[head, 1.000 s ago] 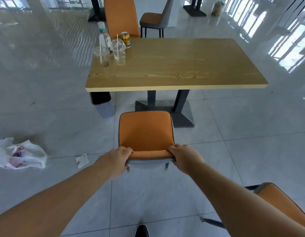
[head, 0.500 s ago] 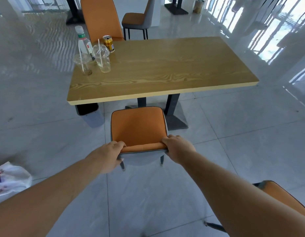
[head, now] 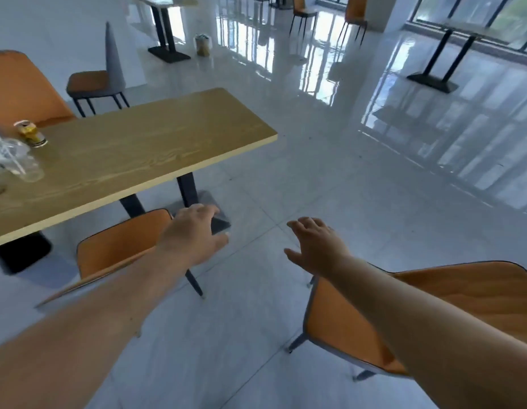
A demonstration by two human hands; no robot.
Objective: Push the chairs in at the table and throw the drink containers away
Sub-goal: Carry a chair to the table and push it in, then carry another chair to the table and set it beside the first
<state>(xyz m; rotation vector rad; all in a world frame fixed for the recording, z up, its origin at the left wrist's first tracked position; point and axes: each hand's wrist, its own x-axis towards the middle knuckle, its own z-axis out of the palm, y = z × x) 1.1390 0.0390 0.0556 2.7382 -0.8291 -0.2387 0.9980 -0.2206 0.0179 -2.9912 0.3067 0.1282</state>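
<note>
On the far left of the wooden worktop (head: pixel 132 149) stood the drink containers: one gold can (head: pixel 30 133) upright near the back edge and one clear plastic cup (head: pixel 16 160) with a straw, just in front of it; something more showed at the frame's left edge, too cut off to count. The worktop was a long rectangle of pale wood grain on dark metal legs.

Five orange chairs could be counted clearly. One orange chair back (head: pixel 20 87) rose behind the worktop's far left side, and a chair with a grey back and orange seat (head: pixel 94 81) stood apart behind it. The near chair (head: pixel 120 246) had its padded orange seat partly under the worktop's front edge. The left hand (head: pixel 194 234) hovered just right of that chair, fingers spread loose, its grip wide and holding nothing. The right hand (head: pixel 318 249) was likewise opened flat, palm down, its grip wide and empty, above bare floor.

Below the right forearm sat a second near chair (head: pixel 359 326), orange with grey trim, angled and well clear of the worktop. Two more orange chairs (head: pixel 327 13) stood far off at the top.

The floor (head: pixel 345 187) was glossy pale grey tile, mirroring the windows. A small bin (head: pixel 203 44) stood by another table's black base (head: pixel 168 54), and a further table base (head: pixel 433 81) lay at right.
</note>
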